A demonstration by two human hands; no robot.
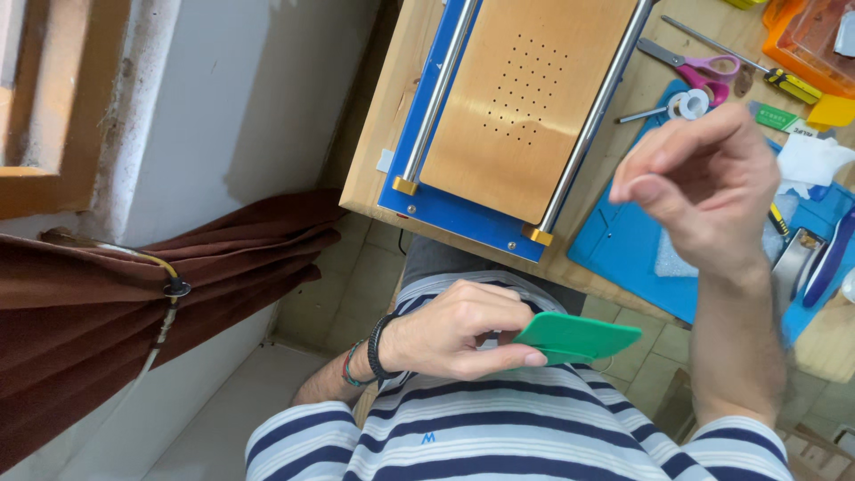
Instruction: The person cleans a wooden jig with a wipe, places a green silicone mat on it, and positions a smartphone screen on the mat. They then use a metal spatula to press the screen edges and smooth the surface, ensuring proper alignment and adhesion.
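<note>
Head view: left hand (450, 330) pinches a green plastic card (574, 338) at its near end, thumb on top, fingers curled under, close to the striped shirt (499, 436). The card's long axis runs out from the pinch toward the person's right, roughly level. Right hand (704, 191) is raised up and right of the card, well apart from it, thumb and forefinger nearly closed; whether they hold anything, cannot tell. Beyond the pinch lie the blue-framed plate machine (499, 107) and blue mat (623, 245).
</note>
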